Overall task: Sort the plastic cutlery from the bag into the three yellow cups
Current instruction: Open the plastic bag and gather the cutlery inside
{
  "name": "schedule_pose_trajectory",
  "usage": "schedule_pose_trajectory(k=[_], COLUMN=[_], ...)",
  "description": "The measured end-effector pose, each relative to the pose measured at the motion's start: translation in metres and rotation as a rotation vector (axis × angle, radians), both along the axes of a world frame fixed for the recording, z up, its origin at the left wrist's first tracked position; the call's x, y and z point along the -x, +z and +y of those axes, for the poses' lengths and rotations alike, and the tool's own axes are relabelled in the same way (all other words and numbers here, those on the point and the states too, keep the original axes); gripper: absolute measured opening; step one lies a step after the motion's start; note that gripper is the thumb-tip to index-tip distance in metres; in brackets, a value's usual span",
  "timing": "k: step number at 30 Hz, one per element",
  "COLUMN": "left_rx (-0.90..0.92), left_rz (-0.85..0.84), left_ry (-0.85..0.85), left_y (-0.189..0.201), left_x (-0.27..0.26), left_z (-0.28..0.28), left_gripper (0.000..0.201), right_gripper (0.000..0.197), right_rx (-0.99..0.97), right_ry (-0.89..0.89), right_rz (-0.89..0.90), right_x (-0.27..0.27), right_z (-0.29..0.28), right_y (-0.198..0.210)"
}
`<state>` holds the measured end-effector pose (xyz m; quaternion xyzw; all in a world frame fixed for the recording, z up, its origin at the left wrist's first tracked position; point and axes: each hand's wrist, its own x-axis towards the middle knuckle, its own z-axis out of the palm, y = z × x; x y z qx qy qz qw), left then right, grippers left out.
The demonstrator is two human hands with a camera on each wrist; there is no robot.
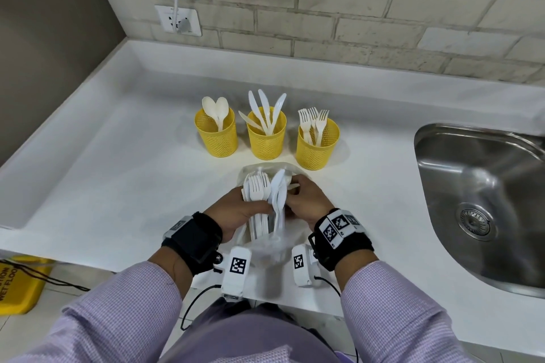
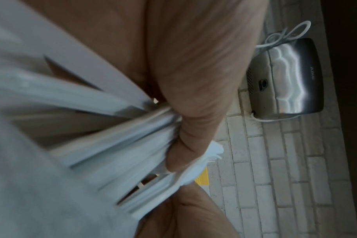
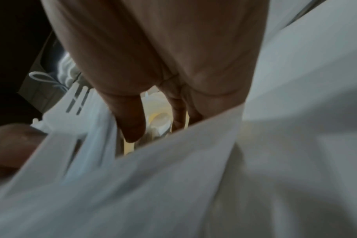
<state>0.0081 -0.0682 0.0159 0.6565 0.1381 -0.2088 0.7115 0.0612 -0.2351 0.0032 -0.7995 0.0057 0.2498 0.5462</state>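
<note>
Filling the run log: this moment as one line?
left hand grips cutlery bundle | right hand picking at it | cups part-filled

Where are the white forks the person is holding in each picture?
Head view: bundle of forks at bottom middle, gripped by the left hand, below the yellow cups.
Left wrist view: blurred handles across the left and middle.
Right wrist view: tines at left.
Shared landmark: the left hand's thumb.

This looks like a shared pantry or washroom corner of a workplace: a white bench [image 1: 118,156] with a steel sink [image 1: 483,203] set into it, a pale brick-tile wall [image 1: 354,23] carrying a socket [image 1: 178,20] and a metal hand dryer [image 2: 285,77], and a yellow wet-floor sign [image 1: 17,283] on the tiled floor.
</note>
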Motion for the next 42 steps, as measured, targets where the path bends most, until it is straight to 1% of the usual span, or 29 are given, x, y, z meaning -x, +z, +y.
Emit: schedule_pose_trajectory(k=[1, 2, 3, 4, 6, 7, 10, 13, 15, 17, 19, 20, 21, 22, 23, 25, 28, 30, 31, 33, 34, 36, 39, 40, 42], left_rx=[-0.002, -0.004, -0.004, 0.001, 0.021, 0.029, 0.018, 0.006, -0.003, 0.008, 0.018, 0.01, -0.001, -0.013, -0.028, -0.058, -0.11, -0.153, -0.172, -0.208, -0.22, -0.245, -0.298, -0.318, -0.352], left_rz=[0.0, 0.001, 0.0, 0.0, -0.001, -0.003, -0.003, 0.014, 0.014, 0.009, 0.009, 0.008, 0.007, 0.005, 0.006, 0.006, -0.013, -0.041, -0.055, -0.095, -0.115, -0.14, -0.193, -0.212, -0.252], left_ry=[0.006, 0.014, 0.018, 0.014, 0.005, 0.006, 0.019, 0.06, 0.09, 0.096, 0.099, 0.101, 0.101, 0.1, 0.104, 0.109, 0.111, 0.106, 0.1, 0.077, 0.063, 0.052, 0.056, 0.062, 0.07], left_y=[0.0, 0.0, 0.0, 0.0, 0.001, 0.001, 0.0, -0.004, -0.005, -0.006, -0.005, -0.005, -0.005, -0.005, -0.005, -0.005, -0.005, -0.003, -0.002, 0.001, 0.002, 0.004, 0.006, 0.007, 0.009], left_x=[0.0, 0.0, 0.0, 0.001, 0.001, 0.001, 0.0, -0.001, -0.001, 0.0, 0.0, -0.001, -0.001, -0.002, -0.002, -0.003, -0.005, -0.006, -0.007, -0.008, -0.009, -0.01, -0.011, -0.012, -0.014], left_z=[0.0, 0.0, 0.001, 0.001, 0.002, 0.002, 0.003, 0.008, 0.014, 0.019, 0.02, 0.02, 0.019, 0.018, 0.018, 0.017, 0.015, 0.014, 0.013, 0.01, 0.009, 0.008, 0.007, 0.006, 0.004], left_gripper=[0.04, 0.038, 0.037, 0.036, 0.037, 0.037, 0.034, 0.032, 0.03, 0.031, 0.031, 0.03, 0.029, 0.028, 0.027, 0.025, 0.021, 0.026, 0.029, 0.031, 0.031, 0.031, 0.032, 0.031, 0.02], right_gripper=[0.041, 0.06, 0.066, 0.059, 0.032, 0.03, 0.043, 0.044, 0.043, 0.039, 0.03, 0.029, 0.034, 0.039, 0.039, 0.03, 0.026, 0.021, 0.021, 0.03, 0.03, 0.009, 0.018, 0.019, 0.017], right_rx=[0.013, 0.04, 0.032, 0.008, -0.051, -0.073, -0.177, -0.263, -0.265, -0.209, -0.128, -0.093, -0.067, -0.053, -0.064, -0.075, -0.064, -0.044, -0.016, 0.031, 0.034, 0.002, -0.052, -0.041, 0.03], right_ry=[0.012, 0.031, 0.055, 0.067, 0.085, 0.099, 0.06, -0.11, -0.161, -0.157, -0.151, -0.147, -0.144, -0.144, -0.14, -0.142, -0.146, -0.162, -0.165, -0.153, -0.151, -0.152, -0.182, -0.185, -0.153], right_rz=[-0.004, -0.005, -0.012, -0.012, 0.007, 0.01, 0.005, 0.102, 0.078, 0.038, -0.006, -0.032, -0.054, -0.067, -0.082, -0.101, -0.094, -0.117, -0.139, -0.192, -0.204, -0.163, -0.072, -0.082, -0.175], right_x=[-0.003, -0.006, -0.008, -0.01, -0.012, -0.013, -0.013, -0.011, -0.011, -0.012, -0.013, -0.014, -0.015, -0.015, -0.015, -0.014, -0.015, -0.015, -0.016, -0.018, -0.019, -0.019, -0.022, -0.024, -0.026], right_z=[0.0, 0.0, 0.001, 0.0, 0.0, 0.0, 0.001, 0.003, 0.003, 0.001, 0.001, 0.002, 0.002, 0.002, 0.003, 0.003, 0.002, 0.003, 0.004, 0.003, 0.001, 0.0, -0.002, -0.002, -0.002], right_y=[-0.006, -0.009, -0.009, -0.01, -0.008, -0.009, -0.013, -0.018, -0.022, -0.024, -0.023, -0.023, -0.023, -0.024, -0.022, -0.018, -0.013, -0.01, -0.008, -0.009, -0.009, -0.002, 0.002, 0.004, 0.009])
